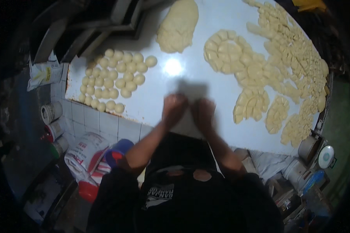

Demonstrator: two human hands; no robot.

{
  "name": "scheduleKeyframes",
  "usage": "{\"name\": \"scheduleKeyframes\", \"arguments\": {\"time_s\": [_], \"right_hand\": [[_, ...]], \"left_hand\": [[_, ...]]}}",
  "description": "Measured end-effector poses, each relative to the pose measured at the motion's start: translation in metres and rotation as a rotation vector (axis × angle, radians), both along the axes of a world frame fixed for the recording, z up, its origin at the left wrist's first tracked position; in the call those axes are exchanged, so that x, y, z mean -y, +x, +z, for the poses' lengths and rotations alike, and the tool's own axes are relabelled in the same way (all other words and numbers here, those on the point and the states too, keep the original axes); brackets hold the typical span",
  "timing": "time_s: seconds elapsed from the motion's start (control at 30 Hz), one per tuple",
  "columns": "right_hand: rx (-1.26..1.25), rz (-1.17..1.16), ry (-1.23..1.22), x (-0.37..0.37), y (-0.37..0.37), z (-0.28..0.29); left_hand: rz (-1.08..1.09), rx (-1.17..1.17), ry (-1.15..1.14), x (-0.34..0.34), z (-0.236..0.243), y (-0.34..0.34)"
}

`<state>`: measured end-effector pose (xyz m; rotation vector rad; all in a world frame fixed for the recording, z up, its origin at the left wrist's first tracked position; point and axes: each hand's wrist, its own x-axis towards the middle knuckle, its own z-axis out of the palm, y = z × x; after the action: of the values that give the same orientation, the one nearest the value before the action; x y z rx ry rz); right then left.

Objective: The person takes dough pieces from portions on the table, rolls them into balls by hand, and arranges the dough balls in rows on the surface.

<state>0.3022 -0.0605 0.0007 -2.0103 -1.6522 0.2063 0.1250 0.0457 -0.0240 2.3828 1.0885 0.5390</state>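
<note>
My left hand (175, 106) and my right hand (202, 112) are side by side over the white tabletop (159, 85), close to its front edge. Both look curled, with the fingers bent downward; slight blur and the backs of the hands hide whatever is under or in them. To the left, rows of smooth round dough balls (109, 83) sit on the table. Beyond my hands lies a big lump of pale dough (179, 27). Flattened dough cut into small pieces (256, 72) spreads over the right side, some of it in rounded clusters (251, 104).
Dark metal trays or racks (89, 27) overhang the table's far left corner. Below the left edge are tubs (51, 112), a white printed sack (87, 151) and a blue bucket (118, 149). A pot (308, 148) and a lid (326, 156) are by the right corner.
</note>
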Motion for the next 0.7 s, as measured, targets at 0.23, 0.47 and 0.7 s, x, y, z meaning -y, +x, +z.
{"name": "scheduleKeyframes", "arguments": {"time_s": [0.23, 0.47, 0.7], "right_hand": [[-0.286, 0.041, -0.131, -0.102, 0.062, 0.023], [0.037, 0.024, 0.346, -0.285, 0.067, 0.029], [-0.594, 0.109, -0.444, -0.006, -0.038, 0.050]], "left_hand": [[0.051, -0.117, 0.125, -0.059, 0.026, -0.061], [-0.212, 0.083, -0.314, -0.022, 0.023, -0.088], [-0.080, 0.171, 0.135, -0.262, 0.088, 0.056]]}}
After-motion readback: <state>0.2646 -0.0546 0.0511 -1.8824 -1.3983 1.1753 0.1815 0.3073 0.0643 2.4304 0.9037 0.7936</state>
